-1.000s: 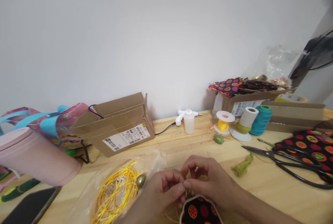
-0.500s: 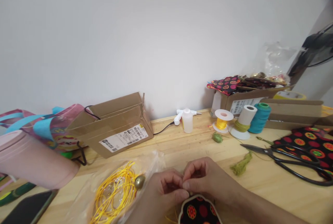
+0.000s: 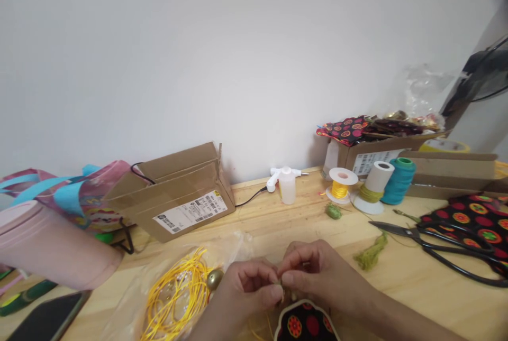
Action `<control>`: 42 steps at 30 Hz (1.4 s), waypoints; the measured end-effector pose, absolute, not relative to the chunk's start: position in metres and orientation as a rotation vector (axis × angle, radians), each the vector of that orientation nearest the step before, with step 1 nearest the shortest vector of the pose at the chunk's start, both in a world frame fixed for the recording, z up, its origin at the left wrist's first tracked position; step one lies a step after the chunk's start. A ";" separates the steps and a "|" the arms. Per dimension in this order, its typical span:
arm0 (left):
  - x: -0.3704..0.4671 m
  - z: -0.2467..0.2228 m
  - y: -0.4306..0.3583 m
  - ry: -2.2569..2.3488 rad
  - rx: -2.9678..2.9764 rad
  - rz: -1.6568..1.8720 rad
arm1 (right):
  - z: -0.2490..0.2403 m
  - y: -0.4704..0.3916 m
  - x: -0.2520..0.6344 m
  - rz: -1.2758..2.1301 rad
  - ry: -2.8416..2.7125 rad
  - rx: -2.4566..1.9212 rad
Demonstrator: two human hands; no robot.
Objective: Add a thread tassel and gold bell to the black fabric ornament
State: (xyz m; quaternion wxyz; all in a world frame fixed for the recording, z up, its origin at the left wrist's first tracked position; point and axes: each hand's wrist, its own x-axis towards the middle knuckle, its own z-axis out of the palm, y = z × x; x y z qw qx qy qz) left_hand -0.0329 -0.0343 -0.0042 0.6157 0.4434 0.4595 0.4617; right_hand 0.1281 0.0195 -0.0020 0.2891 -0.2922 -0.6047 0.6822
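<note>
The fingers of the left hand (image 3: pixel 252 288) and the right hand (image 3: pixel 319 275) are drawn together, tip to tip, just above a pale-edged patterned piece (image 3: pixel 313 325) at the bottom of the view; what is pinched there cannot be told. Yellow cords (image 3: pixel 178 293) are bunched beside the left hand, scissors (image 3: pixel 415 233) laid rightward on the tabletop (image 3: pixel 254 222).

Left hand (image 3: pixel 251 289) and right hand (image 3: pixel 317 273) meet, fingers curled, well forward of the wooden bench's back edge (image 3: pixel 254 184).
</note>
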 end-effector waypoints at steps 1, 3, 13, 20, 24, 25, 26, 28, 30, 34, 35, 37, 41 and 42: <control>-0.033 -0.004 -0.035 1.054 1.014 1.068 | -0.002 0.019 0.128 1.744 -1.670 -0.779; -0.032 -0.003 -0.036 1.053 0.992 1.081 | 0.000 0.019 0.128 1.612 -1.776 -0.770; -0.030 0.005 -0.037 1.093 0.889 0.991 | 0.007 0.017 0.132 1.231 -2.128 -0.659; -0.029 0.005 -0.039 1.071 0.660 1.009 | 0.007 0.016 0.134 0.859 -2.314 -0.585; -0.028 0.007 -0.040 1.088 0.562 0.989 | 0.006 0.015 0.135 0.483 -2.461 -0.510; -0.028 0.008 -0.040 1.093 0.551 0.983 | 0.006 0.015 0.135 0.414 -2.488 -0.487; -0.028 0.008 -0.040 1.097 0.544 0.976 | 0.008 0.014 0.136 0.360 -2.513 -0.463; -0.028 0.009 -0.039 1.112 0.528 0.958 | 0.010 0.013 0.136 0.279 -2.549 -0.406; -0.028 0.009 -0.039 1.119 0.506 0.949 | 0.011 0.013 0.136 0.233 -2.571 -0.371; -0.029 0.005 -0.039 1.128 0.486 0.955 | 0.007 0.014 0.134 0.208 -2.544 -0.357; -0.030 0.004 -0.038 1.125 0.495 0.968 | 0.006 0.015 0.134 0.247 -2.514 -0.361; -0.031 0.002 -0.037 1.115 0.528 0.995 | 0.006 0.015 0.134 0.445 -2.439 -0.423; -0.032 0.000 -0.035 1.116 0.580 1.071 | 0.010 0.015 0.134 0.884 -2.265 -0.719; -0.032 -0.001 -0.034 1.117 0.585 1.079 | 0.010 0.015 0.133 0.932 -2.235 -0.765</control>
